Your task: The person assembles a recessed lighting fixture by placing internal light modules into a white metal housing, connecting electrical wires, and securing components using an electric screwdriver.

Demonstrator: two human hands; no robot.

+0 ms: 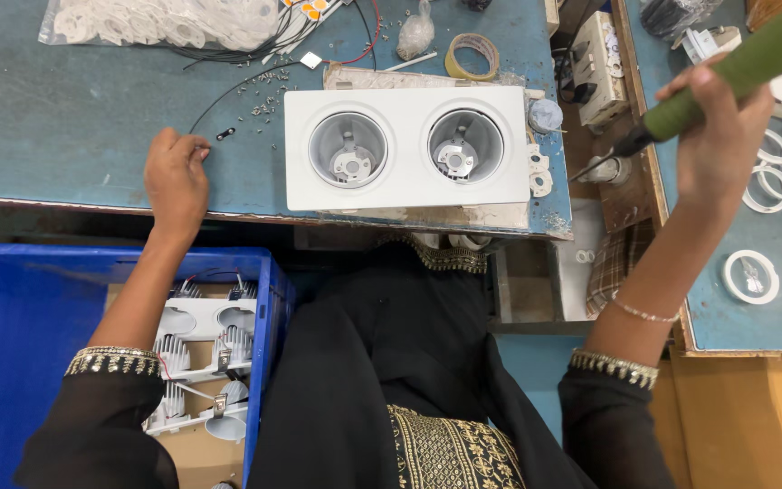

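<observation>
Black sleeves frame the lap, beyond which the left hand (pixel 175 177) pinches something too small to make out on the table (pixel 65 118) near its front edge, left of the white twin-lamp housing (pixel 407 148), while the right hand (pixel 715 136) grips a green screwdriver (pixel 735 77), its top cut off.

Green-handled screwdriver (pixel 744 68) held tilted, tip down-left; small black bracket (pixel 225 135) flat on blue bench.
</observation>
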